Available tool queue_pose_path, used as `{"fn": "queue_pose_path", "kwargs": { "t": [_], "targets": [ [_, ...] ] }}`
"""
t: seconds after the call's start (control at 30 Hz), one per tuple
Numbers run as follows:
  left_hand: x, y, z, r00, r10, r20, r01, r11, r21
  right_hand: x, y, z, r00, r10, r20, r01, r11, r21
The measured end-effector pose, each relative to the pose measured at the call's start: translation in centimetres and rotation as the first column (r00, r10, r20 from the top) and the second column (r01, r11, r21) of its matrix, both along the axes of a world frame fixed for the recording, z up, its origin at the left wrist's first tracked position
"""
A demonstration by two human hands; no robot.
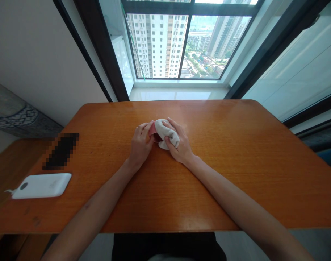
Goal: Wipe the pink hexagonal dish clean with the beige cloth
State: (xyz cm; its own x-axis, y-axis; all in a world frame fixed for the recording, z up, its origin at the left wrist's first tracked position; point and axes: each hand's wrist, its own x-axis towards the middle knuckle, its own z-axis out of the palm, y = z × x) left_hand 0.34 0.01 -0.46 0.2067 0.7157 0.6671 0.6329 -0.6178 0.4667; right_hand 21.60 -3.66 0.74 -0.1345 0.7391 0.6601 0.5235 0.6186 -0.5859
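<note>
Over the middle of the table, my left hand [140,144] grips a small pink object [153,129] by its left side. Its inner side looks dark red, and its kind cannot be made out. A white cloth [162,129], bunched into folds, covers the right part of that object. My right hand [184,145] is closed around the cloth from the right, thumb in front and fingers behind, pressing it against the pink object. Both forearms reach in from the near edge.
The wooden table [236,163] has rounded far corners. On its left lie a white flat device with a cord [42,185] and a dark, pixelated shape [61,151]. A window [188,45] stands beyond the far edge, and patterned fabric [26,114] hangs at the left.
</note>
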Motion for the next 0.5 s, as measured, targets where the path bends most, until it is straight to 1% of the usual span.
{"fn": "queue_pose_path", "kwargs": {
  "t": [0.1, 0.2, 0.3, 0.37, 0.43, 0.5],
  "targets": [
    [-0.49, 0.21, 0.00, 0.999, -0.011, 0.046, 0.012, 1.000, -0.017, 0.05, 0.02, -0.09, 0.991, 0.048, 0.129, -0.056, 0.997, 0.058],
    [-0.71, 0.17, 0.23, 0.990, -0.054, 0.131, 0.064, 0.995, -0.071, 0.02, 0.05, -0.18, 0.972, 0.106, 0.211, -0.126, 0.989, 0.082],
    [-0.57, -0.15, 0.58, 0.967, -0.125, 0.223, 0.157, 0.979, -0.133, -0.14, -0.10, -0.10, 0.959, 0.136, 0.248, -0.166, 0.981, 0.102],
    [-0.39, -0.33, 0.71, 0.952, -0.171, 0.254, 0.218, 0.961, -0.171, -0.24, -0.29, 0.03, 0.954, 0.136, 0.267, -0.178, 0.974, 0.139],
    [-0.22, -0.32, 0.62, 0.944, -0.212, 0.252, 0.267, 0.940, -0.210, -0.27, -0.49, 0.19, 0.949, 0.135, 0.286, -0.187, 0.969, 0.161],
    [-0.10, 0.01, 0.22, 0.940, -0.246, 0.235, 0.301, 0.924, -0.236, -0.25, -0.66, 0.36, 0.944, 0.149, 0.293, -0.198, 0.970, 0.144]
  ]
}}
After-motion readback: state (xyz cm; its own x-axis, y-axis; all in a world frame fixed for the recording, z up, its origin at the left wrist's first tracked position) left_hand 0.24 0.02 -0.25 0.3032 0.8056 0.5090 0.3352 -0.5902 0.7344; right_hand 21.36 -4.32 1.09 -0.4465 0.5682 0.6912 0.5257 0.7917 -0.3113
